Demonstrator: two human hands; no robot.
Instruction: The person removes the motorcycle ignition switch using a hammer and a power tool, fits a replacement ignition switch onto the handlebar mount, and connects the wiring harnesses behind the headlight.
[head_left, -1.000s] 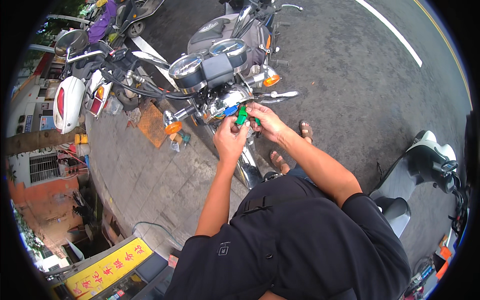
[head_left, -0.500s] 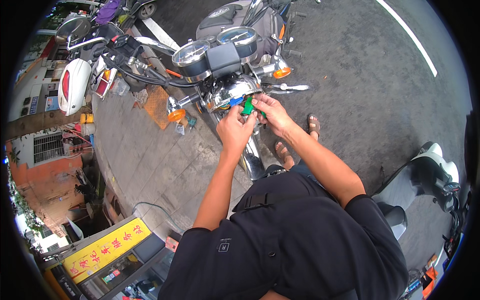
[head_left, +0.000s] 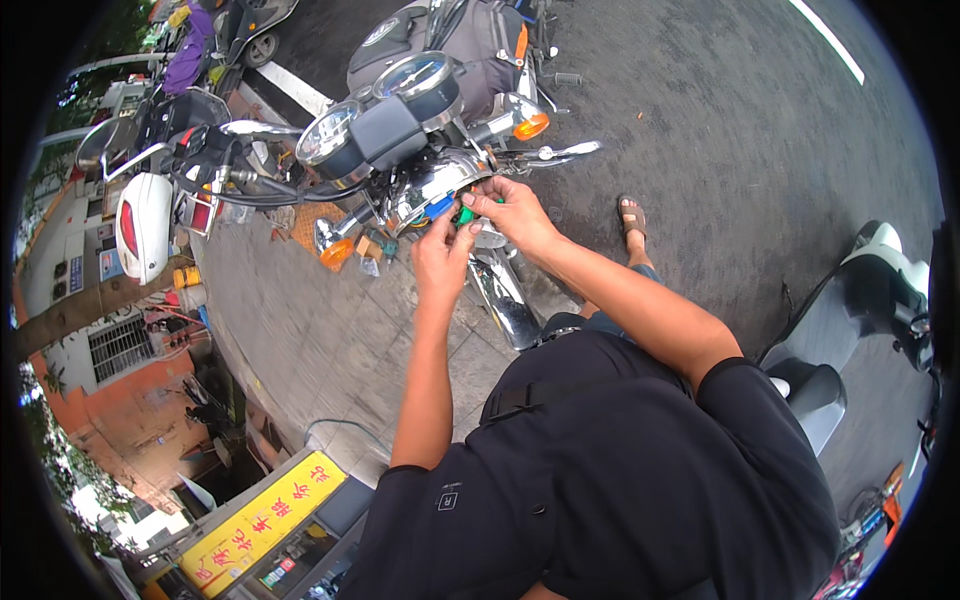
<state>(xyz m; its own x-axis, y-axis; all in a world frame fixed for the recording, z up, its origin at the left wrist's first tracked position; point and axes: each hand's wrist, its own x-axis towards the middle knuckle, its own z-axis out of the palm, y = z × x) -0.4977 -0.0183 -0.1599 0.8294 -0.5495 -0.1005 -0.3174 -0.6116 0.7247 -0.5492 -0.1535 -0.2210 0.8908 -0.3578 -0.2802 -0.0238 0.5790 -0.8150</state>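
Observation:
In front of me is a motorcycle's chrome headlight shell (head_left: 432, 183), its front open with wires and a blue plug connector (head_left: 440, 206) at the opening. A small green plug connector (head_left: 465, 214) sits between my hands at the rim, mostly covered by fingers. My left hand (head_left: 441, 262) is closed, its thumb and index finger on either side of the green connector and close to the blue one. From the right, my right hand (head_left: 518, 217) pinches the same green piece with bent fingers. The wires behind it are largely hidden.
Two round gauges (head_left: 416, 73) and orange turn signals (head_left: 531, 126) stand around the shell. Below is the chrome front fender (head_left: 503, 298). Another motorcycle's white tail (head_left: 146, 228) stands at left, a scooter (head_left: 835, 335) at right. A small cardboard box (head_left: 370, 249) lies on the pavement.
The view has shifted and tilted, so the motorcycle appears farther left. My hands stay at the headlight opening, and the green connector is now more covered by my fingers. One sandalled foot has left view.

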